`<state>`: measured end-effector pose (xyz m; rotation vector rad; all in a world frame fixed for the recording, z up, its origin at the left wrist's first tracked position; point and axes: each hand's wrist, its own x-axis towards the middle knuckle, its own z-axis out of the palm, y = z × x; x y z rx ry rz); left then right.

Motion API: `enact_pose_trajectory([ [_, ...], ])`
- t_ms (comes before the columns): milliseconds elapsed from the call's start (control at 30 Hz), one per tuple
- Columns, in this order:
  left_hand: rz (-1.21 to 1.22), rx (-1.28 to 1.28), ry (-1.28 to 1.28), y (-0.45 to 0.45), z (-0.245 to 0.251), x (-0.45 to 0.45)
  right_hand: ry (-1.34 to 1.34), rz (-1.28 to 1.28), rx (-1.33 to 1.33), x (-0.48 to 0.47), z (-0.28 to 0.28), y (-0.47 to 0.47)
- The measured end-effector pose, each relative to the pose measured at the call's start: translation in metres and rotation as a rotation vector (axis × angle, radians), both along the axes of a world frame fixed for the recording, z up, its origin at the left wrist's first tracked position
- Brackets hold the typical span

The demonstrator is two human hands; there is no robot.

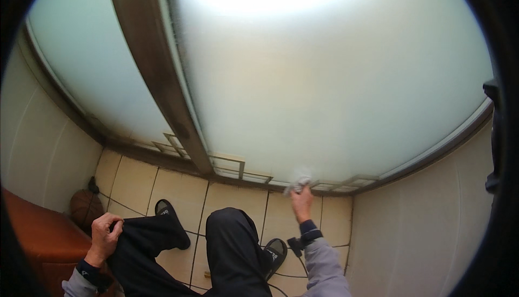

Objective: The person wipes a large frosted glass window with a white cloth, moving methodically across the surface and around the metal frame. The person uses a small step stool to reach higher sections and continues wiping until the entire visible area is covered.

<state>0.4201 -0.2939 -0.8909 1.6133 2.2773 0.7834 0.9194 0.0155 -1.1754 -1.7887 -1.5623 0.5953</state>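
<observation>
My right hand (302, 203) grips a crumpled whitish cloth or wipe (302, 182) against the bottom of a large frosted glass panel (316, 94), close to its dark lower frame. Part of the cloth is hidden by my fingers. On the left, my left hand (104, 234) rests on the knee of my black trousers (142, 240), fingers curled at the fabric; whether it pinches the cloth of the trousers is unclear. Line patterns of nested rectangles (229, 163) mark the lower edge of the glass on both sides of the cloth.
A brown upright frame post (178, 102) divides the large panel from a narrower frosted pane (93, 66). Pale walls flank both sides. An orange-brown leather-like seat (44, 232) and a basketball (86, 208) stand at left. Cables (302, 264) lie over the tiled floor (231, 203) near my slippers (276, 252).
</observation>
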Motion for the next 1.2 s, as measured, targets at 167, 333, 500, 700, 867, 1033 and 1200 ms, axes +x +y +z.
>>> enact_pose_trajectory([
  [167, 0.020, 0.050, 0.020, -0.009, -0.001, 0.000, 0.078, 0.606, -0.108, -0.160, 0.021, -0.003],
  [333, -0.017, 0.093, 0.059, -0.005, -0.002, 0.002, 0.371, 0.978, -0.135, -0.233, 0.064, 0.013],
  [500, 0.008, 0.052, 0.033, 0.002, -0.001, 0.009, 0.822, 0.788, -0.405, -0.143, 0.092, -0.009],
  [700, -0.033, 0.014, 0.073, 0.013, -0.001, 0.016, 0.828, 0.156, -0.298, 0.042, 0.063, -0.046],
  [867, -0.044, -0.019, 0.117, 0.019, -0.006, 0.016, 0.557, -0.358, 0.036, 0.179, 0.021, -0.016],
  [1033, -0.048, -0.032, 0.148, 0.020, -0.006, 0.015, 0.419, -0.607, 0.136, 0.252, -0.008, 0.044],
  [1200, -0.049, -0.039, 0.152, 0.019, -0.001, 0.014, 0.525, -0.574, 0.006, 0.233, -0.021, 0.054],
])
